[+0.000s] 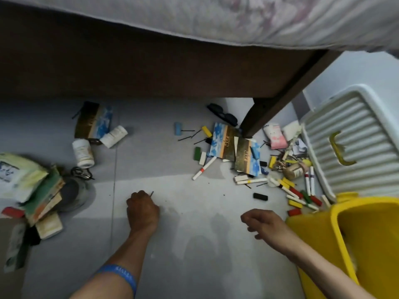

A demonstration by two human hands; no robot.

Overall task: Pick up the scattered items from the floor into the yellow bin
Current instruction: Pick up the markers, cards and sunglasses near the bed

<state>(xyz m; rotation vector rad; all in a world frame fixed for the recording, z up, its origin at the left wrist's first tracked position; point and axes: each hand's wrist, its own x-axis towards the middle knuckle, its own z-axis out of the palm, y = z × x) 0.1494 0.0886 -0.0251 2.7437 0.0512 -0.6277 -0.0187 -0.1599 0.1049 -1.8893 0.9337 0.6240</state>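
Yellow bin (333, 221) stands open at lower right on grey floor. Scattered items: markers, coloured blocks (291, 190) heaped beside it; two white bottles (83, 153) far left.

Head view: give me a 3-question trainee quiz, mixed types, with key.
1. True or false: the sunglasses lie inside the yellow bin.
2. Which hand pinches a thin dark pin? A left hand, B right hand.
3. Fill in: the two white bottles lie on the ___ side of the floor.

Key: 1 false, they lie on the floor by the bed leg; 2 A; 3 left.
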